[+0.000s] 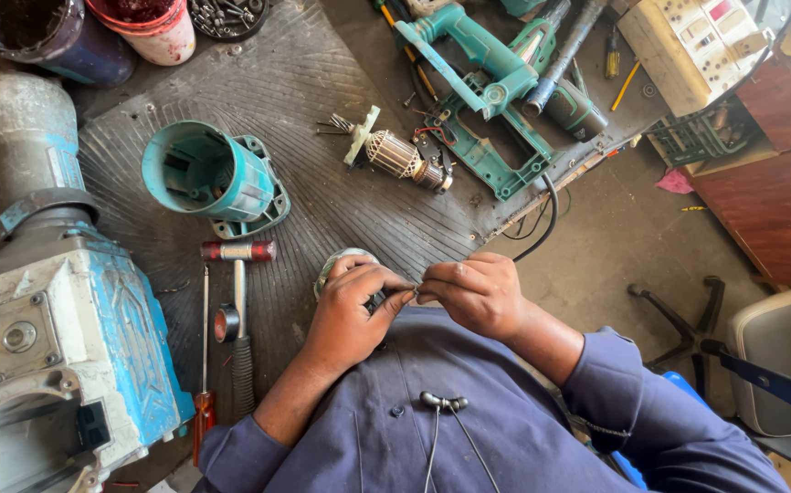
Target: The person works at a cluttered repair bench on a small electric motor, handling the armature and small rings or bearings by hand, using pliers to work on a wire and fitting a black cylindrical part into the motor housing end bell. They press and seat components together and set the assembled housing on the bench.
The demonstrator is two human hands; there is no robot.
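We take the ribbed black mat on the bench as our landmark. At its near edge, close to the person's chest, the left hand is curled over a small round metal part; the fingers cover most of it, so we cannot tell its kind. The right hand sits just beside it off the mat's near corner, fingertips pinched shut on a thin wire that runs between the two hands.

On the mat's middle lies a teal motor housing, open end up and tilted. Right of it rests a wound armature. At the mat's far right corner lies a teal tool casing, split open. Near the mat's near-left edge we note a small hammer and, beside it, a red-handled screwdriver. Off the mat's left edge stands a large blue and grey machine body. Beyond the far edge stand two buckets.
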